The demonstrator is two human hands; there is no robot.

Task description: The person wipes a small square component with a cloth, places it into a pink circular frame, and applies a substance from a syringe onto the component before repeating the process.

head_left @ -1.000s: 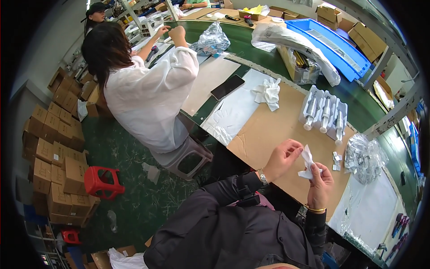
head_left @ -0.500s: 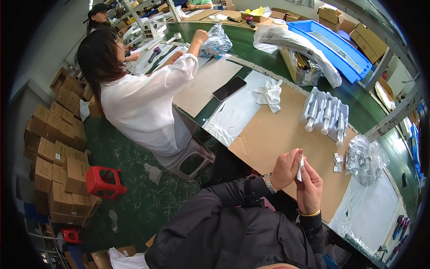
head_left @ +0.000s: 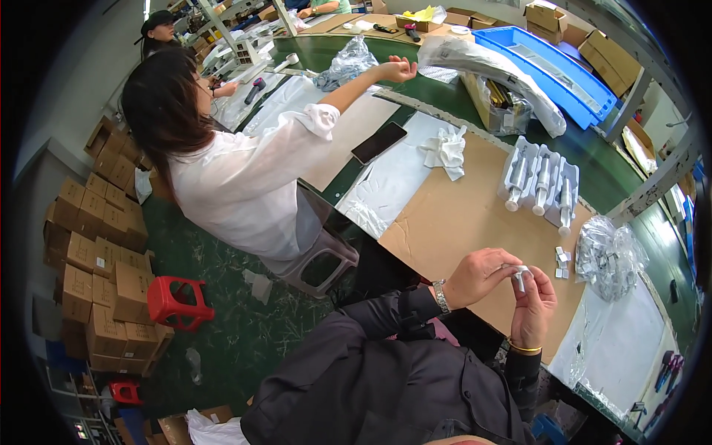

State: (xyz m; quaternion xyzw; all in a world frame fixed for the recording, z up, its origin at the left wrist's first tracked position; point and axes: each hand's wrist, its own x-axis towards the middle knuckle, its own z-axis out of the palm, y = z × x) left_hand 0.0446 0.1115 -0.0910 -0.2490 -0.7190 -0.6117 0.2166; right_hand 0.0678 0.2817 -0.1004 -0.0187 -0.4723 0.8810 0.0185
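Over the near part of the brown cardboard sheet (head_left: 437, 215), my two hands meet at a small white folded piece (head_left: 522, 279), whose kind I cannot make out. My left hand (head_left: 483, 277), with a metal watch at its wrist, pinches it from the left. Fingers of my right hand (head_left: 534, 311) are closed on it from below and the right. Just right of them lie several small white squares (head_left: 562, 263). Beyond these stands a white tray (head_left: 509, 176) with three clear, syringe-like tubes (head_left: 542, 185) in its slots.
A heap of clear plastic bags (head_left: 610, 256) lies to the right. Crumpled white cloth or paper (head_left: 445, 152) and a black phone (head_left: 379, 142) are farther left. At the back sits a blue bin (head_left: 549, 74). A co-worker in white (head_left: 237, 178) sits at the left, arm stretched over the table.
Both my hands have moved slightly right with the white piece, which went from a narrow upright strip to a wider-topped shape. The co-worker's arm has swung right, away from the plastic bag.
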